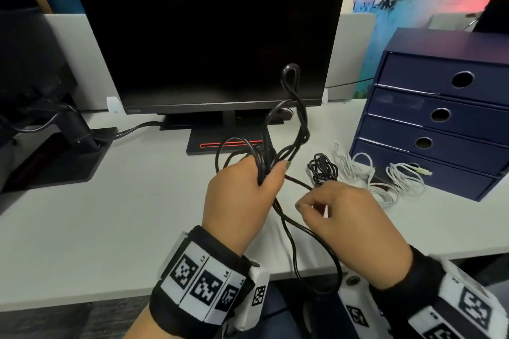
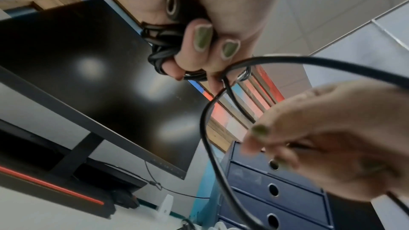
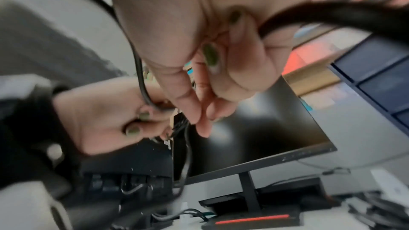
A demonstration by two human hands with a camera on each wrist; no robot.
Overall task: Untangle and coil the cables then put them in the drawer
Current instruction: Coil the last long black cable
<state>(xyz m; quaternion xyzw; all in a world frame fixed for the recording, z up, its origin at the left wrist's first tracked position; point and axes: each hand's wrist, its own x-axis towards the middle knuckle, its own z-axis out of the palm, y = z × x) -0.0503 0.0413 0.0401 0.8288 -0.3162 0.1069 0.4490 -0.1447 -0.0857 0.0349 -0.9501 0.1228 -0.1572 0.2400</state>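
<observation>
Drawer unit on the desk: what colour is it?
Dark blue, clearest in the head view.

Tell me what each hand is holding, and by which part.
Left hand grips the black cable by its gathered loops. Right hand holds the same cable's loose trailing length.

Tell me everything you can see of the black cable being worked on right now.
The black cable is thin, round and glossy, rubbery-looking. The left hand grips several bunched loops above the desk; one twisted loop stands up before the monitor. A slack length hangs past the desk edge and runs to the right hand, whose fingers curl round it. Its plugs are not clearly visible. It is only partly coiled.
</observation>
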